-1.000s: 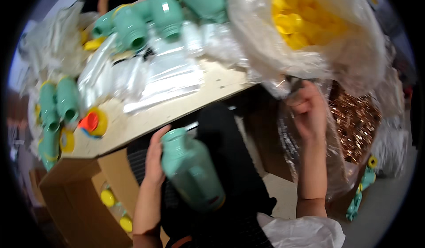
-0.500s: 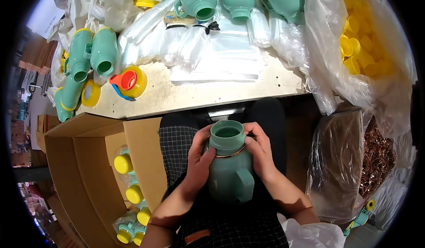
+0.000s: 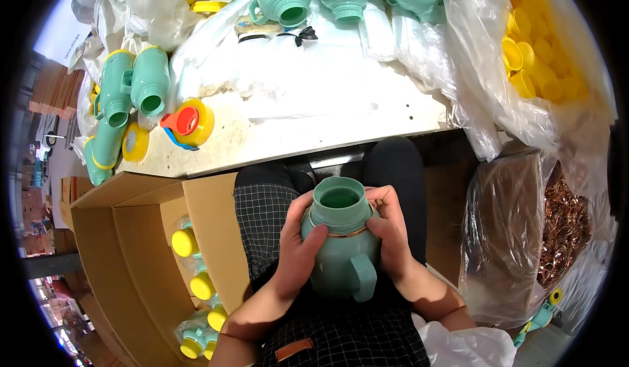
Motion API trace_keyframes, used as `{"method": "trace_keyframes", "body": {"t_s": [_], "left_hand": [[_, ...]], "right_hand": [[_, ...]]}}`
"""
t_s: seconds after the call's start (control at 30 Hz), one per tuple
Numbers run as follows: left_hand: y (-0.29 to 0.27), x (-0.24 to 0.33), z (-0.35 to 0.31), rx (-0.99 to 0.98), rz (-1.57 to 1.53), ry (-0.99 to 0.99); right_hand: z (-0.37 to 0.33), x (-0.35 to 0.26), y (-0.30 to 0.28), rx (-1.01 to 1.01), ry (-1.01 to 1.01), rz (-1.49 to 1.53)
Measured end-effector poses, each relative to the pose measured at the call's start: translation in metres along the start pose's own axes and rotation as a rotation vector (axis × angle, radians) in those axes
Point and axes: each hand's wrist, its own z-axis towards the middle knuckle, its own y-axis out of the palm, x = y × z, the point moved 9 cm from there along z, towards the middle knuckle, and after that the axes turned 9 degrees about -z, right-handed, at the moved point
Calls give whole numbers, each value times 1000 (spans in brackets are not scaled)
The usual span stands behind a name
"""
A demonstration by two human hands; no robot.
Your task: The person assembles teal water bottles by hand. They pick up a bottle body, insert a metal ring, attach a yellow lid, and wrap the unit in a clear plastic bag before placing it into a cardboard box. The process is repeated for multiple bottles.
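Over the lap (image 3: 261,213), the left hand (image 3: 296,252) and right hand (image 3: 393,236) curl part-closed around the shoulder of the green flask (image 3: 335,262), thumbs at the copper-coloured ring (image 3: 348,234) circling its neck. Apply even thumb pressure to keep the ring level; hold the flask steady, clear of the front edge of the worktop (image 3: 301,136)

A green bottle (image 3: 333,262) with a smooth, rounded body is held at the lower middle of the view, nearly upright. Its wide round mouth is open and faces up, showing a darker green inside. The short neck (image 3: 339,217) is a slightly paler green. A thin, shiny copper-coloured ring (image 3: 347,235) goes around the base of the neck, resting at the shoulder. A blocky green handle (image 3: 362,276) juts from the body's near side, right of centre.
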Motion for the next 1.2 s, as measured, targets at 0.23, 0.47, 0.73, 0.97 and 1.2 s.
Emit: {"method": "trace_keyframes", "body": {"t_s": [0.23,0.47,0.73,0.97,1.2], "left_hand": [[-3,-10,10,-86,-304,-206],[9,-22,25,-170,-433,-431],[-45,-15,-13,365,216,166],[4,-29,-26,-64,-508,-259],[-50,-58,-7,212,-446,-277]], "right_hand": [[25,19,4,-159,246,94],[46,31,26,-408,272,208],[19,-111,-5,-233,-343,-450],[-36,-155,34,-347,-813,-565],[98,-285,-227,1065,-630,-1632]]}}
